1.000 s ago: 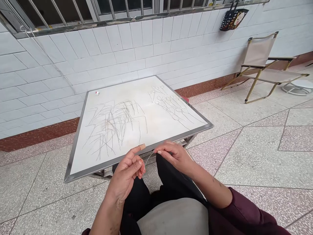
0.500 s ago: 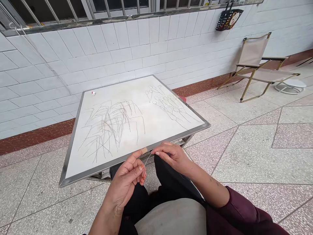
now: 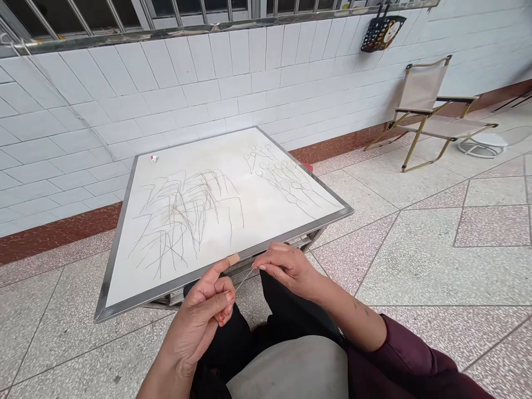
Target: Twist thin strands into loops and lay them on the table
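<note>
A thin pale wire or thread (image 3: 244, 281) spans the gap between my two hands, just off the table's near edge. My left hand (image 3: 203, 307) pinches one end between thumb and curled fingers, its index finger stretched out with a tan bandage (image 3: 234, 259) at the tip. The other end is in the thumb and fingertips of my right hand (image 3: 286, 269). On the white table (image 3: 174, 152) lie many thin dark bent wires (image 3: 183, 210) at the left. Several looped wires (image 3: 282, 174) are spread at the right.
A small red-and-white object (image 3: 154, 158) sits at the table's far left corner. The table has a grey metal rim (image 3: 249, 252). A folding chair (image 3: 432, 116) and a round white stool (image 3: 482, 144) stand at right. A patterned bag (image 3: 382, 33) hangs on the tiled wall.
My left hand has moved left and slightly down, away from my right hand. The strand, curved before, is now straighter between them. The view has shifted slightly.
</note>
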{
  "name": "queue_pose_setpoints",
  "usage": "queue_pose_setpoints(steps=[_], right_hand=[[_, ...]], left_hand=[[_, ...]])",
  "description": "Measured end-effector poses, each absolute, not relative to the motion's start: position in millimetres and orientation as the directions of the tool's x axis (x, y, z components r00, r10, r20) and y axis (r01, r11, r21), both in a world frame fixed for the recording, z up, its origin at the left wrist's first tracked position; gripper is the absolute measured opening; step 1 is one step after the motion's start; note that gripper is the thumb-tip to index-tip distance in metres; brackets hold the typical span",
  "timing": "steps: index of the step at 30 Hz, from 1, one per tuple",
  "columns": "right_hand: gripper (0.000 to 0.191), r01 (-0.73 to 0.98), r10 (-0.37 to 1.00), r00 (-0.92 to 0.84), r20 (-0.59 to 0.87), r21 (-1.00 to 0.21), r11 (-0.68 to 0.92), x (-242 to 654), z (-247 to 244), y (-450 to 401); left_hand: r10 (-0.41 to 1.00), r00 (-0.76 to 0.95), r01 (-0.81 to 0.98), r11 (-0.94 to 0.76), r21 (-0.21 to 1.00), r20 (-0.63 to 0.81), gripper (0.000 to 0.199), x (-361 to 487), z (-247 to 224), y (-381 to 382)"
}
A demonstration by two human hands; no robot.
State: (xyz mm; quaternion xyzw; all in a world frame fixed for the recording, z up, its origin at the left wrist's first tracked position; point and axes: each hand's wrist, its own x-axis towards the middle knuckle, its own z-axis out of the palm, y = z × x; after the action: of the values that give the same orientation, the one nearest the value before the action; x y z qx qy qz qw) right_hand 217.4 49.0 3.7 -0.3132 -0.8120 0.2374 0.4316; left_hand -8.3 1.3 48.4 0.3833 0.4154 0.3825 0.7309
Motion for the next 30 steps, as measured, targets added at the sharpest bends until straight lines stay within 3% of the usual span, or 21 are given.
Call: queue_pose_setpoints(steps=[5,9,14,23,30], right_hand=[[0.025,0.299,0.683,-0.494,0.538,-0.633,0.715,216,8,46],[0.023,0.327,0.699,-0.503,0.509,-0.636,0.699,212,6,45],[0.02,0.352,0.699,-0.493,0.518,-0.616,0.705,207,4,42],[0.011,0.331,0.719,-0.434,0.543,-0.646,0.688,205,9,36],[0.017,0.338,0.755,-0.397,0.522,-0.681,0.649,207,13,33]], left_hand=[[0.873,0.363,-0.166,0.403,0.9,-0.325,0.063,-23,49,1],[0.895,0.332,0.098,0.281,0.955,-0.298,0.052,-35,53,3],[0.983,0.141,0.378,0.06,0.924,-0.121,0.046,-22,63,5],[0.999,0.013,0.295,-0.042,0.955,0.04,0.038,20,54,0],[0.996,0.014,0.459,-0.082,0.884,0.086,0.039,20,54,-2]])
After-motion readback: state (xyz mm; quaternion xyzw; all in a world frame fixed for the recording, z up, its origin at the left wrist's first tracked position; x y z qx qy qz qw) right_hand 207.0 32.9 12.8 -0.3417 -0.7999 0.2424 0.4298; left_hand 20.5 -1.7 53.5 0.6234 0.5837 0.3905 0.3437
